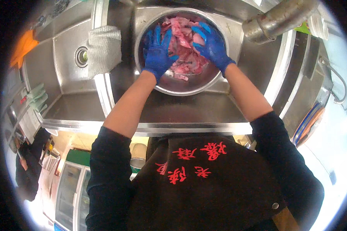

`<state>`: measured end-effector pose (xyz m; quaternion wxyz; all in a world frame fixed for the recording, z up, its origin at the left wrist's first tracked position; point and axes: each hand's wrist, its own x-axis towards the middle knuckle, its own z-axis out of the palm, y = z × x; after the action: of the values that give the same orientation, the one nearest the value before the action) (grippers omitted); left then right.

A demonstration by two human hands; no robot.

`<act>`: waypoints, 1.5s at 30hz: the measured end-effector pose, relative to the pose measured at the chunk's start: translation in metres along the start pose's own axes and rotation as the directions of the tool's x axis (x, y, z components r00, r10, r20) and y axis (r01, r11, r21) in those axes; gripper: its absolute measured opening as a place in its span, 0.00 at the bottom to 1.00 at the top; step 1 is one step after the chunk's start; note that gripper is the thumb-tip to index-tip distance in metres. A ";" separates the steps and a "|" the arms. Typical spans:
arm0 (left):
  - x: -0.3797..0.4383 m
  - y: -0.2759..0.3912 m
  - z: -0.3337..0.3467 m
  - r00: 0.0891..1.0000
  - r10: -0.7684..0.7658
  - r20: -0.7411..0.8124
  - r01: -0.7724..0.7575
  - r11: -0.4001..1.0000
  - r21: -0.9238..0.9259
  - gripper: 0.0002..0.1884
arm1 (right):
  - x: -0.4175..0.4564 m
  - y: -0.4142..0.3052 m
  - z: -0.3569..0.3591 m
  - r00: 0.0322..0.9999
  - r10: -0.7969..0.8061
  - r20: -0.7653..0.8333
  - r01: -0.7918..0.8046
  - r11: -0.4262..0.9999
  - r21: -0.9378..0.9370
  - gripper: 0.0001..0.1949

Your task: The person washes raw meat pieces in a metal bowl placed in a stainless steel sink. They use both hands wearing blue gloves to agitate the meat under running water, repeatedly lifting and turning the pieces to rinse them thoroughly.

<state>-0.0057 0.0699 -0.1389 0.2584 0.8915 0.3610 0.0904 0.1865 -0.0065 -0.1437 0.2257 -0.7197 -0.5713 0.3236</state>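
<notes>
A wide round metal bowl (188, 93) stands in a stainless steel sink basin (173, 109) and holds raw pink and red flesh pieces (185, 59), some with dark patches; whether fish or meat I cannot tell. Both hands wear blue gloves. On the bowl's left side, my left hand (159, 55) lies over the edge of the pile with its fingers spread. My right hand (211, 43) reaches in from the right, fingers curved around a pale pink piece (198, 39). Its grip on that piece is unclear.
A light grey cloth (104, 50) drapes over the divider beside a second basin with a drain (82, 57). A thick metal pipe (266, 27) juts in at upper right. An orange cloth (24, 47) hangs far left. Another person's dark sleeve (29, 170) shows at lower left.
</notes>
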 end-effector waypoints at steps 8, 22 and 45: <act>0.043 -0.072 0.112 0.847 -0.155 0.509 0.305 0.926 -0.225 0.44 | 0.009 0.036 0.065 0.987 0.139 0.080 -0.160 0.890 0.427 0.26; 0.049 -0.034 0.030 0.845 0.059 0.531 0.353 0.684 -0.639 0.47 | 0.023 0.017 0.055 0.995 -0.016 0.103 -0.063 0.697 0.715 0.20; -0.012 0.030 0.028 0.866 -0.149 0.477 -0.072 0.907 0.414 0.40 | -0.052 0.062 0.103 0.993 -0.011 -0.120 -0.011 0.983 -0.182 0.25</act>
<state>0.0132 0.0320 -0.1461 0.1472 0.9110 0.3108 -0.2276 0.1461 -0.0768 -0.2468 0.1930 -0.7555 -0.5839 0.2260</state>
